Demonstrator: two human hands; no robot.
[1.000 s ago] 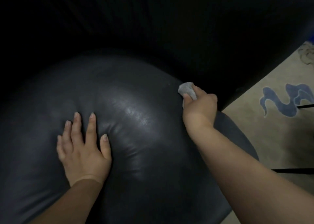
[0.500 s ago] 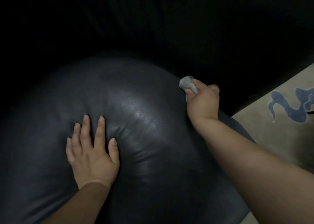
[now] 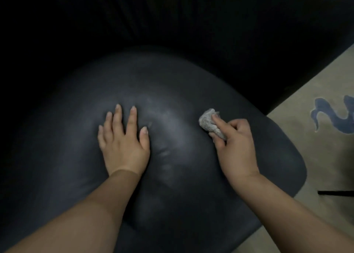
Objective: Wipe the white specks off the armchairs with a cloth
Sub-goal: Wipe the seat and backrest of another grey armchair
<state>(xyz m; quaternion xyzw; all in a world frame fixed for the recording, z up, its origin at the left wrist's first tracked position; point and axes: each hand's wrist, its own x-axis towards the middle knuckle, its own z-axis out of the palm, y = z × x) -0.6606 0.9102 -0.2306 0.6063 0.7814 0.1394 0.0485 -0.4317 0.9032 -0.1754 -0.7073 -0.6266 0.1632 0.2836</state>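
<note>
Head view: right hand (image 3: pixel 236 147) pinching balled cloth (image 3: pixel 209 122) against armchair (image 3: pixel 182 204), left hand (image 3: pixel 123 143) flat alongside, fingers straight.

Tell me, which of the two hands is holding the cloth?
The right hand: its fingers pinch the small crumpled grey cloth, while the left hand lies flat and empty on the black leather armchair cushion.

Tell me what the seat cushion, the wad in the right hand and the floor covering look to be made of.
Seat cushion: likely leather or faux leather, dark, smooth, soft sheen, dimpling under the left hand.
Wad: pale grey crumpled cloth or paper, matte.
Floor covering: apparently woven carpet, beige with blue motif.
</note>
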